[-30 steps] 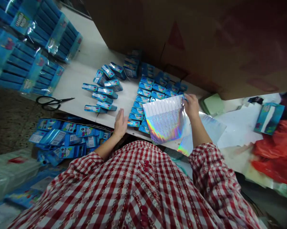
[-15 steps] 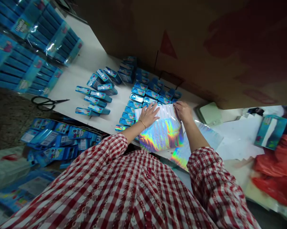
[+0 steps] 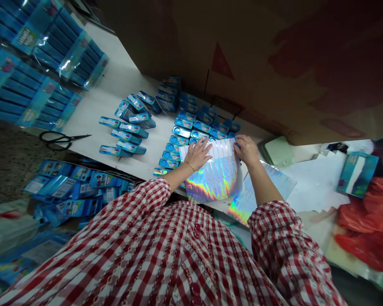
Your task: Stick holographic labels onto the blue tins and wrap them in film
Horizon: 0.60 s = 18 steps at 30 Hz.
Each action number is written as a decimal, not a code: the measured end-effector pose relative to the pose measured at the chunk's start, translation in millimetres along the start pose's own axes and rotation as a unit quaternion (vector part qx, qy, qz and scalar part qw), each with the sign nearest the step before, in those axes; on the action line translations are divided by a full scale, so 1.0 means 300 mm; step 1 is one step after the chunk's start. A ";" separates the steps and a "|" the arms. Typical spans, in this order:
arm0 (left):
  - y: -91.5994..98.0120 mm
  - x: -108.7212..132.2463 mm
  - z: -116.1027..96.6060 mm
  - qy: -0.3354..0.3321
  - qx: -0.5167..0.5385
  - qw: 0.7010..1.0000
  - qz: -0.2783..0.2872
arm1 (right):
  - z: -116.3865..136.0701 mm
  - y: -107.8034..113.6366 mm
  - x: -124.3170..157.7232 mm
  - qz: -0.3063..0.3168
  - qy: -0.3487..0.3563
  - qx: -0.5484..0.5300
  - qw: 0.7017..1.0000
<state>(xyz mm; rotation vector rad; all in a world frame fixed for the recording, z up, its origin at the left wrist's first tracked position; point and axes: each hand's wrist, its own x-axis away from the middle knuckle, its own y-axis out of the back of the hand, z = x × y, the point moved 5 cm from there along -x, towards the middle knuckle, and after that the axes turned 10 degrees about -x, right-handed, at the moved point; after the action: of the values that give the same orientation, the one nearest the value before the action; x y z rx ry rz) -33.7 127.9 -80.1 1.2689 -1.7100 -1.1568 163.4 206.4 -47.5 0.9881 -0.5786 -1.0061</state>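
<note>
Red-white gingham shirt (image 3: 137, 250), red buttons (image 3: 195, 289), gold bangle (image 3: 189, 166)

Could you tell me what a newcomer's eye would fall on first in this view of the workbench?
The rainbow holographic sheet catches the eye first, at the centre, under the left hand and right hand. Rows of small blue packs lie just beyond it on the white table, and a red plastic bag stands out at far right.

A white work table (image 3: 115, 80) runs at an angle across a speckled stone floor (image 3: 9, 165) in a dimly lit workroom, a large brown cardboard carton (image 3: 258, 72) looming along its far edge and red plastic bags (image 3: 366, 225) heaped to the right.
</note>
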 end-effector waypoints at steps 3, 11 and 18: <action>0.002 0.000 -0.002 0.000 0.007 1.000 -0.008 | -0.007 0.020 0.011 -0.013 -0.019 0.005 1.000; 0.004 -0.002 -0.004 0.004 0.001 1.000 -0.005 | -0.009 -0.078 -0.060 0.027 -0.027 0.041 0.998; 0.018 -0.003 -0.008 0.009 0.019 1.000 -0.006 | 0.061 0.026 0.014 0.033 0.004 0.095 0.995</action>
<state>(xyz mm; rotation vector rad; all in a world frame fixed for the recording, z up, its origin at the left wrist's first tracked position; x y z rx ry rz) -33.2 128.8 -74.0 1.3104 -1.7214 -1.1198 154.3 196.7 -32.3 1.1333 -0.7055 -0.9005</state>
